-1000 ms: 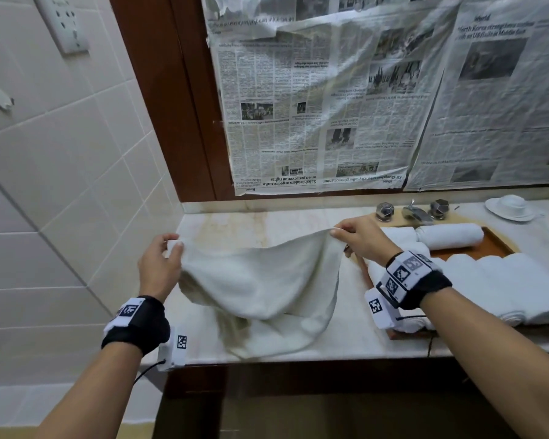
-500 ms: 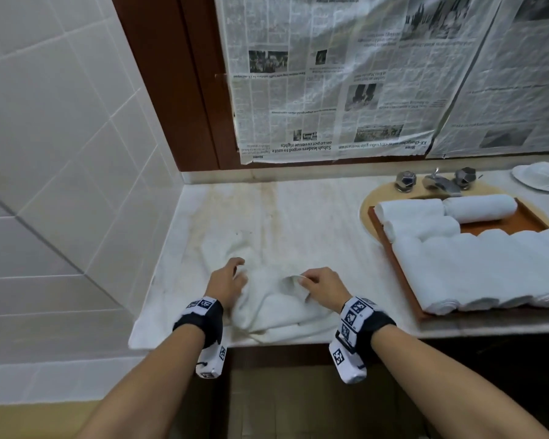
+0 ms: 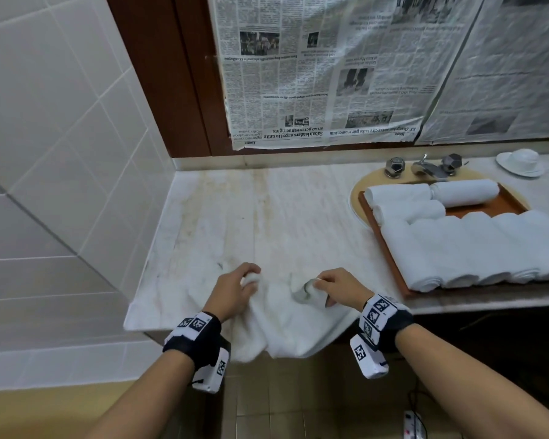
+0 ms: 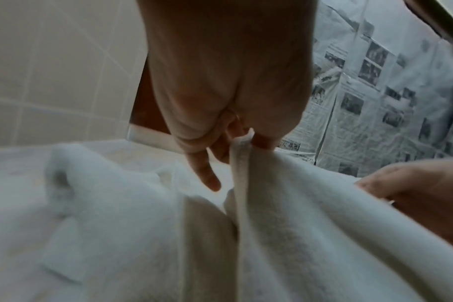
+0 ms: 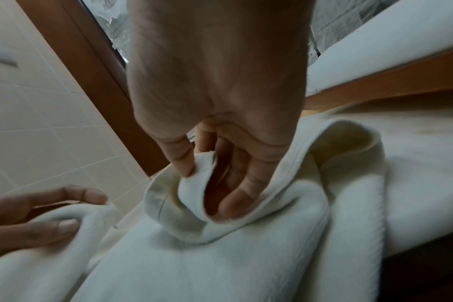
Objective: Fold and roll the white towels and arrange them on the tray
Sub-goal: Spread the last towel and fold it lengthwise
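At the near edge of the counter [image 3: 267, 217], the loose white towel [image 3: 286, 324] lies rumpled, part of it hanging over the front. The left hand [image 3: 235, 289] pinches 1 hem; the right hand [image 3: 333, 289] grips another fold with curled fingers [image 5: 236, 196]. 1 second ago the towel was stretched in the air; it has since been lowered, so flattening and folding likely come next. To the right, the tray [image 3: 390, 258] holds 8 or so rolled towels [image 3: 463, 248].

White tiled wall [image 3: 45, 153] meets a marble worktop [image 3: 267, 217]; newspaper sheets [image 3: 330, 74] cover the wood-framed back, tiled floor [image 3: 282, 400] below
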Demonstrator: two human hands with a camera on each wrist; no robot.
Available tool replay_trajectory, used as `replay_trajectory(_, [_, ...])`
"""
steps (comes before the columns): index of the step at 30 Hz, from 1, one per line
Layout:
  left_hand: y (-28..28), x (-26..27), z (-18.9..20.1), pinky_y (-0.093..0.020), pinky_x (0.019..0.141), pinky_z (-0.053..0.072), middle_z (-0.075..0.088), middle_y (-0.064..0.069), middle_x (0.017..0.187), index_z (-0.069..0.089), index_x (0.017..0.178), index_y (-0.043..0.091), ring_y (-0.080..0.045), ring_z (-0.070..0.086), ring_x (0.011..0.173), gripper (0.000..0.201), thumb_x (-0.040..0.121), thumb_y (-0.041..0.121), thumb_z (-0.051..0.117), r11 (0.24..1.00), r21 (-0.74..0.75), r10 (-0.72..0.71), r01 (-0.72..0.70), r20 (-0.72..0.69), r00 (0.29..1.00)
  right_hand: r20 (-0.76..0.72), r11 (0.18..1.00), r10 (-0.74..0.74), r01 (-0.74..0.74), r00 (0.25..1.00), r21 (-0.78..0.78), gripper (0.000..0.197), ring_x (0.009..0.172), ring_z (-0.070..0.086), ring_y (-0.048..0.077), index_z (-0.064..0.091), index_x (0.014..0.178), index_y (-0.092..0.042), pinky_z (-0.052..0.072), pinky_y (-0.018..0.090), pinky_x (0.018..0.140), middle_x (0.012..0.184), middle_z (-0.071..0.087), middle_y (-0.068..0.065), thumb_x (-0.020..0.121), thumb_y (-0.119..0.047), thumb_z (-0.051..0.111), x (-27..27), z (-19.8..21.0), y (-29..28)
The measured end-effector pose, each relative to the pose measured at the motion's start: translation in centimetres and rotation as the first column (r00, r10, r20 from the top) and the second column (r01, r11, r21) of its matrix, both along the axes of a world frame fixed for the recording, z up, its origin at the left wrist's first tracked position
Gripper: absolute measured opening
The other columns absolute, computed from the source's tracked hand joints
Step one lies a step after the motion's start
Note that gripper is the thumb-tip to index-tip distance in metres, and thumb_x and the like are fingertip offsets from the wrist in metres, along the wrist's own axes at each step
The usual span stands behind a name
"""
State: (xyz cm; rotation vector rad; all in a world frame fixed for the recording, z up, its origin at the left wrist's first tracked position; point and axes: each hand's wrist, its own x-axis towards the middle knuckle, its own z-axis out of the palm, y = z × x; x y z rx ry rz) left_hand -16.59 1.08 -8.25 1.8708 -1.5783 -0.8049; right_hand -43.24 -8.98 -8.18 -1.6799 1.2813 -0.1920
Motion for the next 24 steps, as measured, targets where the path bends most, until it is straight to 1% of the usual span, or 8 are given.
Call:
replay_trajectory(2, [0.4, 0.0, 0.7, -0.022, 0.088, 0.047, 0.068, 0.012, 0.113, 0.064, 0.114, 0.030, -0.007, 0.061, 0.104, 0.026, 0.092, 0.018, 0.063, 0.998, -0.044, 0.031, -0.032, -0.039, 0.999, 0.011, 1.000, -0.008, 0.009, 1.000, -0.026, 0.028, 0.064, 0.071, 0.026, 0.058, 0.075, -0.008, 0.056, 0.037, 0.065, 0.071, 0.059, 0.009, 0.099, -0.022, 0.056, -0.9, 1.1, 0.2])
replay_trajectory(4, [0.4, 0.2, 1.6, -0.011, 0.082, 0.044, 0.067, 0.015, 0.111, 0.065, 0.112, 0.030, 0.003, 0.059, 0.102, 0.023, 0.093, 0.018, 0.064, 0.994, -0.092, 0.049, -0.056, -0.067, 0.997, 0.040, 0.998, -0.006, 0.008, 0.999, -0.065, 0.031, 0.062, 0.071, 0.027, 0.053, 0.073, -0.008, 0.057, 0.043, 0.068, 0.068, 0.054, 0.007, 0.099, -0.024, 0.056, -1.7, 2.7, 0.0])
replay_trajectory(6, [0.3, 0.7, 2.6, -0.006, 0.079, 0.042, 0.067, 0.017, 0.109, 0.067, 0.110, 0.028, 0.004, 0.060, 0.100, 0.021, 0.093, 0.016, 0.064, 0.985, -0.150, 0.077, -0.090, -0.087, 0.993, 0.068, 0.994, -0.026, 0.033, 0.997, -0.106, 0.031, 0.060, 0.069, 0.026, 0.052, 0.072, -0.008, 0.057, 0.047, 0.070, 0.064, 0.049, 0.002, 0.099, -0.024, 0.056, -2.5, 4.5, -0.4])
replay_trajectory(9, [0.3, 2.2, 2.5, -0.020, 0.083, 0.045, 0.068, 0.012, 0.110, 0.066, 0.112, 0.027, -0.010, 0.063, 0.101, 0.025, 0.092, 0.013, 0.063, 0.979, -0.158, 0.128, -0.132, -0.035, 0.991, 0.131, 0.984, -0.059, 0.079, 0.990, -0.157, 0.032, 0.057, 0.063, 0.020, 0.055, 0.068, -0.011, 0.056, 0.042, 0.065, 0.056, 0.049, -0.011, 0.099, -0.020, 0.056, -3.6, 7.1, -0.7])
replay_trajectory(12, [1.4, 2.9, 0.5, -0.025, 0.086, 0.041, 0.066, 0.000, 0.121, 0.061, 0.122, 0.022, -0.024, 0.061, 0.110, 0.028, 0.095, 0.014, 0.059, 0.998, 0.011, 0.066, -0.067, 0.112, 0.992, 0.139, 0.976, -0.034, 0.063, 0.990, -0.207, 0.032, 0.057, 0.063, 0.020, 0.055, 0.070, -0.011, 0.054, 0.032, 0.059, 0.060, 0.050, -0.005, 0.100, -0.020, 0.056, -4.2, 8.7, -0.2])
replay_trajectory(14, [2.4, 2.5, -1.2, -0.025, 0.088, 0.040, 0.064, -0.004, 0.126, 0.059, 0.124, 0.022, -0.026, 0.060, 0.111, 0.029, 0.096, 0.015, 0.058, 0.994, 0.106, 0.006, -0.025, 0.171, 0.985, 0.128, 0.976, -0.024, 0.051, 0.992, -0.211, 0.030, 0.057, 0.064, 0.019, 0.057, 0.071, -0.011, 0.054, 0.029, 0.058, 0.063, 0.051, -0.001, 0.100, -0.020, 0.056, -4.2, 8.9, 0.5])
replay_trajectory(18, [3.5, 1.2, -1.2, -0.024, 0.084, 0.041, 0.066, 0.002, 0.120, 0.058, 0.118, 0.029, -0.020, 0.061, 0.104, 0.027, 0.094, 0.016, 0.059, 0.995, 0.086, -0.053, 0.040, 0.148, 0.988, 0.124, 0.984, -0.025, 0.047, 0.992, -0.174, 0.030, 0.056, 0.063, 0.019, 0.056, 0.072, -0.010, 0.055, 0.037, 0.066, 0.055, 0.048, -0.011, 0.100, -0.020, 0.056, -4.1, 8.1, 2.0])
replay_trajectory(24, [5.0, -0.4, 0.9, -0.017, 0.085, 0.044, 0.066, 0.015, 0.117, 0.063, 0.112, 0.034, 0.004, 0.057, 0.107, 0.029, 0.093, 0.013, 0.064, 0.995, -0.093, 0.014, -0.024, -0.112, 0.994, 0.150, 0.989, -0.013, 0.035, 0.989, -0.145, 0.031, 0.056, 0.062, 0.020, 0.056, 0.070, -0.012, 0.056, 0.043, 0.070, 0.052, 0.046, -0.016, 0.099, -0.019, 0.056, -3.9, 7.1, 3.1])
